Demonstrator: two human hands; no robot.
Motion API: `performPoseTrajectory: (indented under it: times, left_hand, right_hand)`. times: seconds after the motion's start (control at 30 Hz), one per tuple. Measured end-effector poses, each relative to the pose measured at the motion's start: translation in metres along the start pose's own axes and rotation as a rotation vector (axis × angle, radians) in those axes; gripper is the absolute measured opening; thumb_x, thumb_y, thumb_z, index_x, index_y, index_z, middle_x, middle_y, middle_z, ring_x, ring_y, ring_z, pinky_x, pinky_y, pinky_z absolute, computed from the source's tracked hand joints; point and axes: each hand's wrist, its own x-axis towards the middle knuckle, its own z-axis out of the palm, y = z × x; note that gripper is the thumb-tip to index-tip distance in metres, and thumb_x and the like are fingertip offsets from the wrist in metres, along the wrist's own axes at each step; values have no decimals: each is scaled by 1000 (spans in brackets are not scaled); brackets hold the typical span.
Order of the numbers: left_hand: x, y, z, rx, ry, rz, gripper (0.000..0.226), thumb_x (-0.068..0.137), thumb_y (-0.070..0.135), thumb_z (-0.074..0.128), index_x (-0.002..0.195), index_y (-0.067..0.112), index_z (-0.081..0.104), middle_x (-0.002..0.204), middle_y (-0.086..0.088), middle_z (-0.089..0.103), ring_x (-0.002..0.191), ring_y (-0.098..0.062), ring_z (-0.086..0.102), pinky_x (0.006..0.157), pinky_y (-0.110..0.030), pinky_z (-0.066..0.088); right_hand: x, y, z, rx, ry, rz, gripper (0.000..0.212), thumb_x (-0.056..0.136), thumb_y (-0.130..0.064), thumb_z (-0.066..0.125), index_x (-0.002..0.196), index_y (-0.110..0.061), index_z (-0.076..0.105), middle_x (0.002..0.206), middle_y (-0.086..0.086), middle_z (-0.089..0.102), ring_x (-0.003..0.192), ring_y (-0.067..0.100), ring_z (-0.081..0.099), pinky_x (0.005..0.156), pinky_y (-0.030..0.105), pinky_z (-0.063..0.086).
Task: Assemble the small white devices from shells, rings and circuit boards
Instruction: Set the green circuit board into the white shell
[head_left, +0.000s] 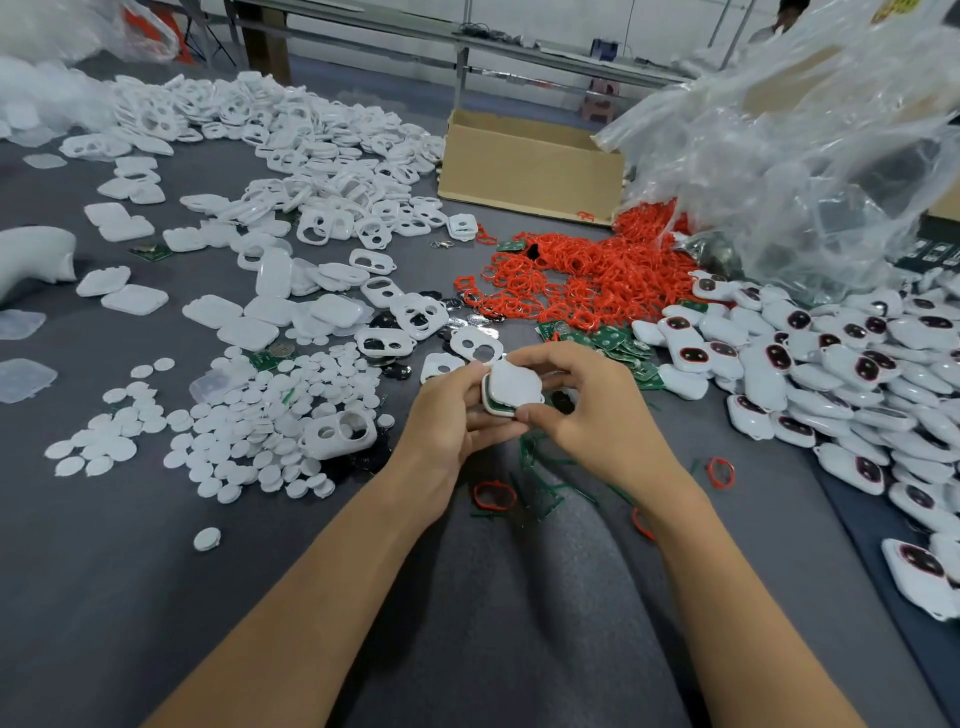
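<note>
Both my hands hold one small white device (511, 391) above the grey table, a green circuit board edge showing between its two white shell halves. My left hand (451, 415) grips it from the left, thumb on its lower edge. My right hand (587, 405) pinches it from the right, fingers curled over the top. White shells with two holes (415, 312) lie just beyond, a heap of red rings (576, 280) behind right, green circuit boards (618, 343) beside my right hand. Finished white devices (810, 374) are piled at the right.
White round discs (249, 415) cover the table to the left. A cardboard box (530, 166) stands at the back, a big clear plastic bag (789, 156) at the right. Loose red rings (493, 494) and green strips (540, 467) lie between my forearms.
</note>
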Motion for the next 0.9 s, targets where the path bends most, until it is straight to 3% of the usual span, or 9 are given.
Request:
performPoseTrajectory:
  times: [0.23, 0.57, 0.7, 0.83, 0.9]
  left_hand:
    - [1, -1, 2, 101, -22, 46, 20, 103, 20, 47, 104, 3, 58, 106, -19, 64, 94, -31, 66, 84, -39, 58]
    - [1, -3, 0, 134, -41, 67, 19, 101, 15, 51, 109, 1, 60, 106, -19, 65, 95, -30, 67, 84, -37, 58]
    - [0, -5, 0, 151, -42, 106, 21, 100, 17, 53, 109, 1, 62, 104, -17, 67, 95, -29, 68, 84, -37, 58]
    - [-1, -8, -1, 208, -29, 155, 18, 100, 16, 54, 106, 3, 64, 102, -15, 68, 94, -29, 68, 83, -37, 58]
    - [-1, -9, -1, 220, -8, 170, 16, 99, 15, 54, 105, 4, 65, 102, -15, 68, 93, -29, 68, 82, -37, 58]
  right_hand:
    - [1, 2, 2, -19, -2, 8, 43, 69, 5, 76, 107, -15, 69, 102, -7, 64, 93, 8, 58, 88, 25, 48]
    - [3, 5, 0, 60, -17, 79, 47, 66, 7, 77, 102, -24, 72, 103, -2, 67, 96, 9, 60, 82, 24, 49]
    - [4, 7, 2, 189, -19, 139, 51, 64, 13, 76, 93, -29, 70, 97, 1, 68, 85, 15, 59, 75, 25, 50]
    - [5, 11, 3, 297, -45, 190, 47, 59, 18, 78, 88, -19, 71, 80, 3, 68, 71, 14, 57, 69, 30, 51]
    - [6, 12, 3, 345, -68, 197, 47, 58, 21, 76, 90, -14, 71, 62, -11, 65, 57, 0, 56, 59, 16, 47]
